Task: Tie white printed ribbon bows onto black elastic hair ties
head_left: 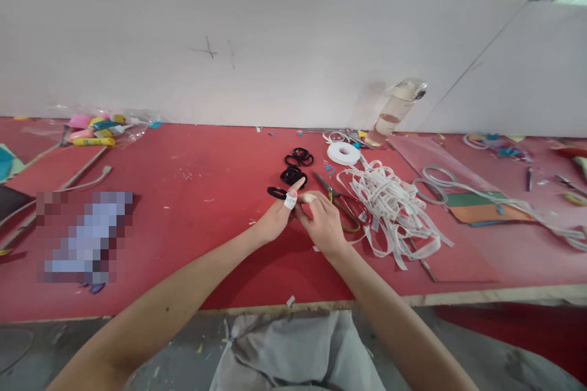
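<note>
My left hand (277,215) and my right hand (323,222) meet over the red table (192,208). The left forefinger sticks out with a small white printed label (290,200) wrapped round it. Closed fingers of my right hand pinch at that label. Just beyond the left fingertip lies a black hair ring (276,192). Two small heaps of black rings lie further back, the nearer heap of rings (293,176) and the farther heap of rings (299,157). Scissors (340,203) lie right beside my right hand.
A tangle of white label ribbon (389,211) lies to the right, with a white tape roll (343,153) and a clear bottle (395,111) behind it. Coloured sheets (481,208) lie further right. A bag of colourful items (98,129) sits at back left, before a pale wall board.
</note>
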`<state>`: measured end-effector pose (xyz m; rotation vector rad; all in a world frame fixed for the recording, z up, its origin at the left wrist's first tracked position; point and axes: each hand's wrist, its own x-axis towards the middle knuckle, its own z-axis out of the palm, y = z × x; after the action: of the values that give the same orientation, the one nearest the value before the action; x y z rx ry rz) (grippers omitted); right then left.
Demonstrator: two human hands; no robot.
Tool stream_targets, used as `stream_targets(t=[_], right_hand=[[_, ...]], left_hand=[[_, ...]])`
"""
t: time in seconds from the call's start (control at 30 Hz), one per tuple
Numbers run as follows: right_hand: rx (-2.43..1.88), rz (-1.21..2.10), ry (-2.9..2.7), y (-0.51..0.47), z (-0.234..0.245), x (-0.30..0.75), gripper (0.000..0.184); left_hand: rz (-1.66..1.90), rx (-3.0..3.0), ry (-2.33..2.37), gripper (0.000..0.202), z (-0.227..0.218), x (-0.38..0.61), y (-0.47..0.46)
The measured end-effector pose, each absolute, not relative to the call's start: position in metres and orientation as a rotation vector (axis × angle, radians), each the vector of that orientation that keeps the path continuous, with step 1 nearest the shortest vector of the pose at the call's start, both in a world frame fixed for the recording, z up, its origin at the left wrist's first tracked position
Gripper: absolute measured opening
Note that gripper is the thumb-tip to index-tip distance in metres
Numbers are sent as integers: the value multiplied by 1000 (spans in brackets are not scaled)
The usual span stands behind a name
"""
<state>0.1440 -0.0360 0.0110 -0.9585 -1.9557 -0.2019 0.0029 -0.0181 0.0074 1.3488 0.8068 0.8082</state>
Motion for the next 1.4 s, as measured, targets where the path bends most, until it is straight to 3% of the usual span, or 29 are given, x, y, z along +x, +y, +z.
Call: stream_targets(t=[0.43, 0.77, 0.97, 1.4], right_hand=[[-1003, 21, -1853, -38, 11, 143, 5], [-1034, -142, -1986, -33, 10, 145, 10], [-1026, -319, -1952, -33, 12, 143, 7], [-1122, -307, -1962, -33, 8, 145, 5]], left_hand=[[793, 1018, 704, 93, 18, 13, -14], [777, 1160, 776, 83, 4, 8, -9], [761, 1047, 793, 97, 15, 14, -15], [791, 1117, 801, 89, 15, 17, -24]])
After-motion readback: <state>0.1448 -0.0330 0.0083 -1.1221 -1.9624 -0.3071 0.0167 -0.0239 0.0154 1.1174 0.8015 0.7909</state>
